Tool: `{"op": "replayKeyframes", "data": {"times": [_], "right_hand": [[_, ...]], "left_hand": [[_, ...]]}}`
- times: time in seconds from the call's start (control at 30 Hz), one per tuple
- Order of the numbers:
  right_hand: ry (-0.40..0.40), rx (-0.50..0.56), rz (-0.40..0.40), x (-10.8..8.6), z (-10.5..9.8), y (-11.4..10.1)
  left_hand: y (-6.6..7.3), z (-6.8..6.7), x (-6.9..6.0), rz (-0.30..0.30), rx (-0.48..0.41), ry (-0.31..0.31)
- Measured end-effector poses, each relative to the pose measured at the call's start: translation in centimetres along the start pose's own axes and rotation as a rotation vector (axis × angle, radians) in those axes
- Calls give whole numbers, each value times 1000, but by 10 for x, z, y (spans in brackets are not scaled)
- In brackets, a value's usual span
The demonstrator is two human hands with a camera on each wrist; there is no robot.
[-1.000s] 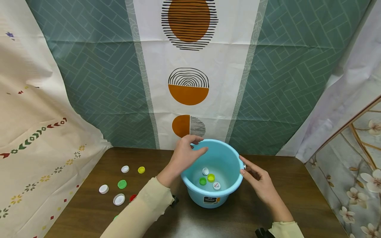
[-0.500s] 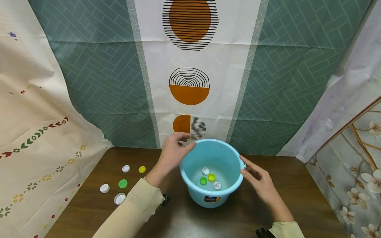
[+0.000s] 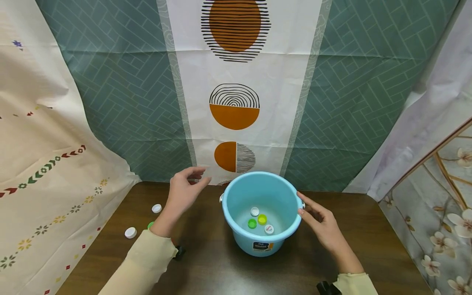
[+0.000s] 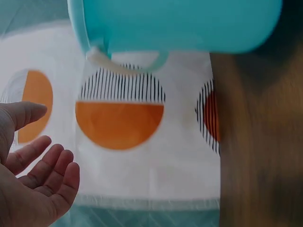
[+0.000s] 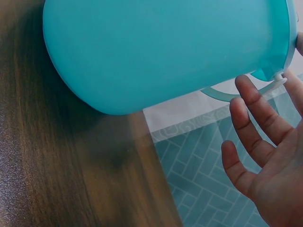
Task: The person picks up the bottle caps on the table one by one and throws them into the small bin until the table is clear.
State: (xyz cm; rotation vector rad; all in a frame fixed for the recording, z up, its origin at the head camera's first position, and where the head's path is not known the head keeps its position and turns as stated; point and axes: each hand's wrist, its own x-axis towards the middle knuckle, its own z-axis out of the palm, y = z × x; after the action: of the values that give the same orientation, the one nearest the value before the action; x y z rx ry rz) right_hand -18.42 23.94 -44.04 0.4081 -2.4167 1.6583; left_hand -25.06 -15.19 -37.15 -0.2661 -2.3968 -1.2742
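Note:
A light blue bucket (image 3: pixel 245 242) stands upright on the table, with several small bottle caps on its floor. Among them are a yellow cap (image 3: pixel 262 219), a green cap (image 3: pixel 252 223) and a white cap (image 3: pixel 255 211). My right hand (image 3: pixel 322 225) touches the outer right side of the bucket's rim with thumb and index fingertips; in the right wrist view its other fingers hang loosely bent near the handle (image 5: pixel 220 95). Left of the bucket, my left hand (image 3: pixel 183 193) hovers above the table, thumb and fingers apart, holding nothing.
On the table's left side lie a white cap (image 3: pixel 130 232) and another white cap (image 3: pixel 156 208). A green cap (image 3: pixel 150 225) shows partly behind the left forearm, which hides that area. Patterned cloth (image 3: pixel 129 102) hangs behind the wooden table (image 3: pixel 361 229).
My left hand has moved left, from over the bucket's rim to beside the bucket, over the table. The right hand stays at the rim. The caps in the bucket have not moved.

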Motion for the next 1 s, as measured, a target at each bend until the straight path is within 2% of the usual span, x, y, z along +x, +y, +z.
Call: {"op": "replayKeyframes", "data": {"times": [0.2,0.37,0.57,0.7,1.0], "right_hand": [[1,10,1,1,-1,1],[2,8,-3,1,-1,2],[1,7,-13,1,0,5],[-4,3,-18,1,1,6],[2,7,-15,1,1,2]], "left_hand": [[-25,-21,-1,-76,49,33],[-51,-29,-5,-161,114,3],[-89,-30,-10,-276,205,-89],[-110,-31,-14,-327,279,-152],[-141,-24,-21,-374,350,-232]]}}
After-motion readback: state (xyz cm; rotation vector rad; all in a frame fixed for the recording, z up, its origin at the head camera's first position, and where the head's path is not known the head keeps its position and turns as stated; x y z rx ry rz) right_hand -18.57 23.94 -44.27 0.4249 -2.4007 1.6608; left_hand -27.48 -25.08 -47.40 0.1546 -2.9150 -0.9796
